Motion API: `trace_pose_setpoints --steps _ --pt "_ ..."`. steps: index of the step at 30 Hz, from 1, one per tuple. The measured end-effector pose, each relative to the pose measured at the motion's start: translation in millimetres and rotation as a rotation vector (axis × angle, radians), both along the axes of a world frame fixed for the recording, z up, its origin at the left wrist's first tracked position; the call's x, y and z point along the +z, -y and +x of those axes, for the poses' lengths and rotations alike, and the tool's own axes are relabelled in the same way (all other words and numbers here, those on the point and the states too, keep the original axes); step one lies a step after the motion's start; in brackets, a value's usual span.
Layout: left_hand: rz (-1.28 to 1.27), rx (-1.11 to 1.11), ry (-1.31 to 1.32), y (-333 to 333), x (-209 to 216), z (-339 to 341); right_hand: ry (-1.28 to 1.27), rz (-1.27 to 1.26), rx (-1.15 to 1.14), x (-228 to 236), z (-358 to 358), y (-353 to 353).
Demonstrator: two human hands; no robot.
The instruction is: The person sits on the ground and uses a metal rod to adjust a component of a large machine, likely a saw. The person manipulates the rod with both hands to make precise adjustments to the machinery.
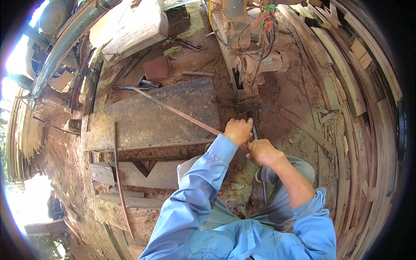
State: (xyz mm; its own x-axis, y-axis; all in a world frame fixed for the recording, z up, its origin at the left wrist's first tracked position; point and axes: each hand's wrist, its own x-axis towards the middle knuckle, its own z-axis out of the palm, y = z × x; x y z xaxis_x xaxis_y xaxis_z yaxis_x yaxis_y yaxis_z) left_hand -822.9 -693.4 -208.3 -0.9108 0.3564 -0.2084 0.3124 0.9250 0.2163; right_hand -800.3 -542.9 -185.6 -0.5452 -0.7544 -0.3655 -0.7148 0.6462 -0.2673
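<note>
Closely paired, a worker's left hand [238, 131] and right hand [262, 152] meet over the dirt floor beside a long, thin reddish-brown strip [180, 112]. The right is curled into a fist, seemingly pinching the strip's near end; the left is bent above it, its grip hidden, so what it clasps, if anything, cannot be told. Such a tight two-handed hold probably steadies a slender piece whose length hangs to one side. The strip's long axis slants from the hands at lower right to the upper left, its far end pointing away from the worker toward a hammer-like tool [151, 83]. It crosses above a broad plank [151, 121], possibly propped there, though contact is unclear. Just ahead of the hands stands a rusty machine [260, 65].
</note>
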Motion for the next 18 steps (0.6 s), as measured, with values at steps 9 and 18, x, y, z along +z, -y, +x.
trace_pose_setpoints --steps 9,18 --pt "0.006 0.006 -0.005 1.2 -0.1 -7.7 -0.023 0.002 -0.004 1.3 -5.4 1.5" --pt "0.023 0.021 0.012 1.9 1.3 -6.8 -0.025 -0.024 0.008 -2.2 -3.9 0.9"
